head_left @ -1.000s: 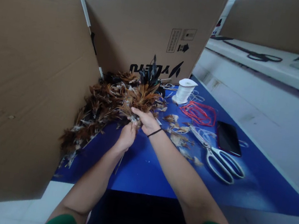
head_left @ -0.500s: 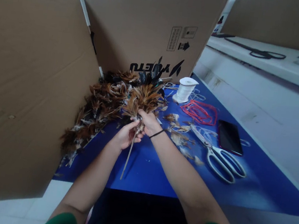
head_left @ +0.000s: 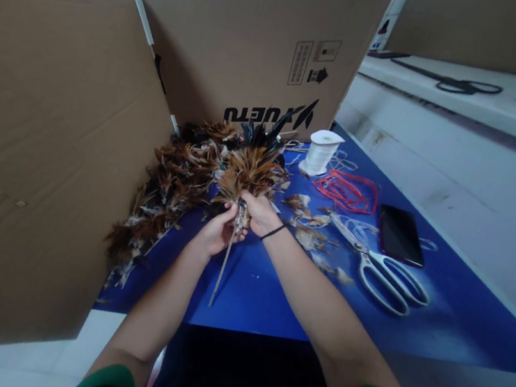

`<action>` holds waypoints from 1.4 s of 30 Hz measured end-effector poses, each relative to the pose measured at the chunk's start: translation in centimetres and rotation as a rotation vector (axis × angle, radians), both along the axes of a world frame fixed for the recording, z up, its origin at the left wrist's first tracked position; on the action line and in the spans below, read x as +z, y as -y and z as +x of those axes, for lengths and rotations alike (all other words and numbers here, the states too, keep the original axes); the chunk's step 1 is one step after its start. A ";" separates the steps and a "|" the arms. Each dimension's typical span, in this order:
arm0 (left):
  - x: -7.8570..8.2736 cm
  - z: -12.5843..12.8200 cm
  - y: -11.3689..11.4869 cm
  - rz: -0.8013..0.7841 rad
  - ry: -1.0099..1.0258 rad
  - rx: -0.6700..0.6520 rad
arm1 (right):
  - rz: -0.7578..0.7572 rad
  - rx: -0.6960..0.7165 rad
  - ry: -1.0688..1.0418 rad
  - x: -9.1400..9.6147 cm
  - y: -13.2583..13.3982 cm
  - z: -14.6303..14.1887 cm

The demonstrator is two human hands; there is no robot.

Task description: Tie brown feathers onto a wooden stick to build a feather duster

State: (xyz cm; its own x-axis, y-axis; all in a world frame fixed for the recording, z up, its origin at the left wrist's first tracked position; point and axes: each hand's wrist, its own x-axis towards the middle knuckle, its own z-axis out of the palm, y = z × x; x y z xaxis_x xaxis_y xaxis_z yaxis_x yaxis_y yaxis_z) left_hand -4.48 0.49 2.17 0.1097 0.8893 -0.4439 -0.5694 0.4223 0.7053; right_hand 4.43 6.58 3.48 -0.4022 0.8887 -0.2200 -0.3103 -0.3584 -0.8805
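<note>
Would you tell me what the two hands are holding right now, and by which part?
Both hold one feather bundle on a thin stick. The right hand grips the base of the brown feathers; the left hand holds the stick's top, just below.

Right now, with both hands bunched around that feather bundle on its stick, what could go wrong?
The left hand and right hand pinch the feather bundle only at its base, so feathers may slip loose. The thin stick hangs unsupported and could snag the blue table. The scissors lie close beside the right forearm.
</note>
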 end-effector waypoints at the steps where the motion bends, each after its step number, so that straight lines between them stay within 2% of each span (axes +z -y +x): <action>1: 0.0 0.0 0.0 -0.003 0.006 0.001 | -0.012 0.002 -0.011 -0.1 0.0 0.0; 10: -0.7 -0.5 -0.2 0.124 0.122 -0.130 | 0.026 0.040 0.132 -0.1 0.2 0.6; 18: -0.7 -0.8 -0.1 0.163 0.178 -0.275 | 0.092 0.005 -0.011 -0.8 0.0 0.5; 23: -0.3 -0.7 0.2 0.179 0.085 -0.236 | 0.054 0.042 0.006 -1.0 -0.1 0.1; 26: 0.1 -0.8 0.5 0.187 0.048 -0.186 | 0.105 0.093 -0.091 -0.3 -0.3 0.5; 29: 0.6 -1.2 0.6 0.217 0.033 -0.108 | 0.189 0.139 -0.103 0.7 -1.7 2.3; 32: 1.1 -1.7 0.7 0.239 0.042 -0.028 | 0.271 -0.006 0.114 0.6 -3.8 4.8; 33: 1.3 -1.9 0.7 0.243 0.046 -0.003 | 0.299 -0.103 0.265 0.3 -4.5 5.5; 35: 1.5 -2.3 0.6 0.249 0.050 0.038 | 0.439 -0.179 0.624 -0.7 -5.4 6.6; 38: 1.6 -2.5 0.6 0.250 0.049 0.079 | 0.656 -0.115 1.124 -2.2 -5.5 7.0; 40: 1.5 -2.5 0.5 0.244 0.049 0.091 | 0.695 -0.088 1.344 -2.6 -5.0 6.7; 42: 1.3 -2.5 0.5 0.235 0.047 0.093 | 0.662 -0.100 1.468 -2.6 -4.4 6.0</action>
State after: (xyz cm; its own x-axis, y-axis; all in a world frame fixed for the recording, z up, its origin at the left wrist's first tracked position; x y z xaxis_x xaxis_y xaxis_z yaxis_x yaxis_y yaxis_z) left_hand -6.94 0.00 3.50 0.0380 0.9746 -0.2206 -0.6324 0.1944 0.7498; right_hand 10.43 10.99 0.88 -0.1391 0.9878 0.0701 0.8996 0.1557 -0.4080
